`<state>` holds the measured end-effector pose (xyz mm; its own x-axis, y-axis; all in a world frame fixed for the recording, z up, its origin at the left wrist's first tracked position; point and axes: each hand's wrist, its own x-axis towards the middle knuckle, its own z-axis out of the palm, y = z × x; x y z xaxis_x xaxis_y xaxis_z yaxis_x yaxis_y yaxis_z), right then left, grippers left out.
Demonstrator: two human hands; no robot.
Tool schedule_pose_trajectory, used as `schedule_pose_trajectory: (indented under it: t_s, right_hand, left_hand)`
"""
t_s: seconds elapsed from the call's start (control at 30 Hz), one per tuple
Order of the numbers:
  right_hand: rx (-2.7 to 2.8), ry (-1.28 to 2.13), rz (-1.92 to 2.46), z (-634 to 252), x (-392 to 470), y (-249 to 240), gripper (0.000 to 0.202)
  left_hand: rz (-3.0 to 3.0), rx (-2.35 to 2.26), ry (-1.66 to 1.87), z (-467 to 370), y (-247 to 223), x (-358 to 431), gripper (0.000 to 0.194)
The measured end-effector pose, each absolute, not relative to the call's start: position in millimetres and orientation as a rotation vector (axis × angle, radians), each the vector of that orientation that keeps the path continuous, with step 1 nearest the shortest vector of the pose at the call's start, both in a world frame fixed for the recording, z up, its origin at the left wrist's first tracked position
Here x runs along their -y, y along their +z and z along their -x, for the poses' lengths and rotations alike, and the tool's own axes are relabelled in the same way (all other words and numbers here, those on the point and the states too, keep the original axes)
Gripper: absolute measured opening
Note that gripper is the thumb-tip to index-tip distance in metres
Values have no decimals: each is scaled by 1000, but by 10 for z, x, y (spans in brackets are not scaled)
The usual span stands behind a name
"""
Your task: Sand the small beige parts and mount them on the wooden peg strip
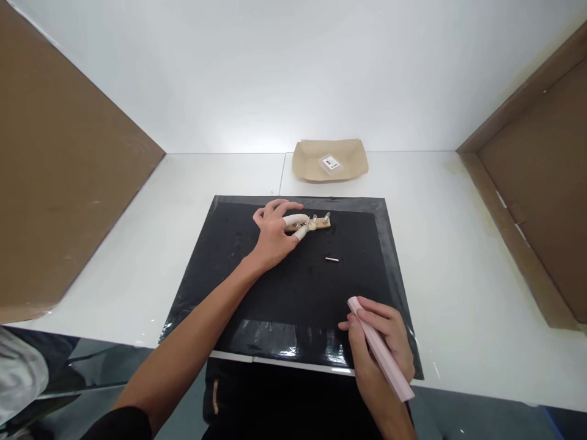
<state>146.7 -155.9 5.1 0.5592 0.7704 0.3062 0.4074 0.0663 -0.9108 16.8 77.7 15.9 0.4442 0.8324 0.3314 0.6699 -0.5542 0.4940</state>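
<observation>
A small wooden strip with metal pieces standing on it (323,223) lies near the back of the black mat (293,287). My left hand (277,232), with white coverings on two fingers, pinches the strip from its left side and hides part of it. My right hand (383,342) is wrapped round a long pale pink stick (383,354) at the mat's front right. Between the hands, a short thin metal rod (332,260) lies on the mat, touched by neither.
Behind the mat, a brown paper tray (355,160) holds a small clear labelled case (331,163). Brown cardboard walls (68,165) stand at left and right, with a white wall at the back.
</observation>
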Motion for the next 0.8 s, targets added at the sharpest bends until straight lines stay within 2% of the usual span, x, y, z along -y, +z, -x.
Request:
schedule_pose_trajectory:
  t_s: [0.37,0.8]
  right_hand:
    - [1047,393,1528,-1473,1582,12,17]
    - [1160,409,1588,-1507,1590,-22,17]
  left_hand:
    - [-2341,-1358,855,-196,64,-827,18]
    - [-2307,-1346,795,-173,88,-840,46]
